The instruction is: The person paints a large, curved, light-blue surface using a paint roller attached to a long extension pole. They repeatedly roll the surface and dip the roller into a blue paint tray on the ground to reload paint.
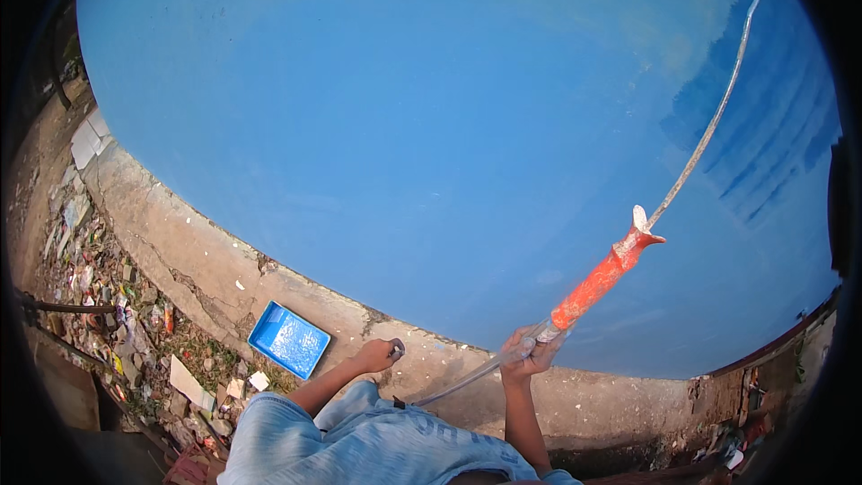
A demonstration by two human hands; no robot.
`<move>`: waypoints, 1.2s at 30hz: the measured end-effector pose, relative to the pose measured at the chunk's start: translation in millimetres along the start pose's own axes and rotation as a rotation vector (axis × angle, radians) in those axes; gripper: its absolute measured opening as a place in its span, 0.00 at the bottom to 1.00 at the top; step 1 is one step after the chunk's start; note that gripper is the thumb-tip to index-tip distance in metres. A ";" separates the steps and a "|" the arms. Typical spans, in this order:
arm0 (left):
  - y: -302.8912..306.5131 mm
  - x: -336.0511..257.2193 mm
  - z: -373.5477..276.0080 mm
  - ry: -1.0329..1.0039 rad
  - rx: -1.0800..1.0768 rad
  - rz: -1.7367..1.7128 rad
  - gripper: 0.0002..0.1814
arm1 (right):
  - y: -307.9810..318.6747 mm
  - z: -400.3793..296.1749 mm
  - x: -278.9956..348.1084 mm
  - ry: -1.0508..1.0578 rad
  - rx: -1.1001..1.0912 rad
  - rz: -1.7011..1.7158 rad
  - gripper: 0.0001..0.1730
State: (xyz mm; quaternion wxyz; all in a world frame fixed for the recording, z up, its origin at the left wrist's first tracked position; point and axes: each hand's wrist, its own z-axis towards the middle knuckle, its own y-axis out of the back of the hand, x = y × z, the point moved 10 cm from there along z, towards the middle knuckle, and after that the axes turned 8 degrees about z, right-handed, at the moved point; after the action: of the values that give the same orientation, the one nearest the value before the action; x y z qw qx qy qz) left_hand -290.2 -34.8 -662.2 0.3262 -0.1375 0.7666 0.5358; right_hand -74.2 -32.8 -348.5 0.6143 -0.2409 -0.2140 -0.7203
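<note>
A painter's extension pole with an orange grip [592, 289] slants from my waist up and right across a blue painted wall [431, 148]. My right hand [534, 352] is closed around the pole just below the orange grip. The pole's thin upper part reaches the wall's darker, freshly streaked area at the upper right; its far end is hard to make out. My left hand [380, 355] is curled low at centre, off the pole; I cannot tell whether it holds something small. Left of it, a blue paint tray [289, 340] with wet blue paint sits on the concrete ledge.
The cracked concrete ledge [188, 236] curves along the wall's foot. Rubble and litter [135, 323] cover the ground at left, with broken pale slabs [190, 382] near the tray. More debris [734, 441] lies at the lower right.
</note>
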 end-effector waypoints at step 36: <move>-323.7 68.3 -326.9 1.632 -0.657 -1.004 0.19 | -115.6 -380.4 -234.6 -0.183 1.511 0.187 0.30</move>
State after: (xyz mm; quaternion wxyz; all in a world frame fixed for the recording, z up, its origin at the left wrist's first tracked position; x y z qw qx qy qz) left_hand -275.3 -448.7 -873.7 -0.1639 -0.8512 0.4234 0.2634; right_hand -190.1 -61.4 -794.4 0.6503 0.1687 -0.6771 -0.3002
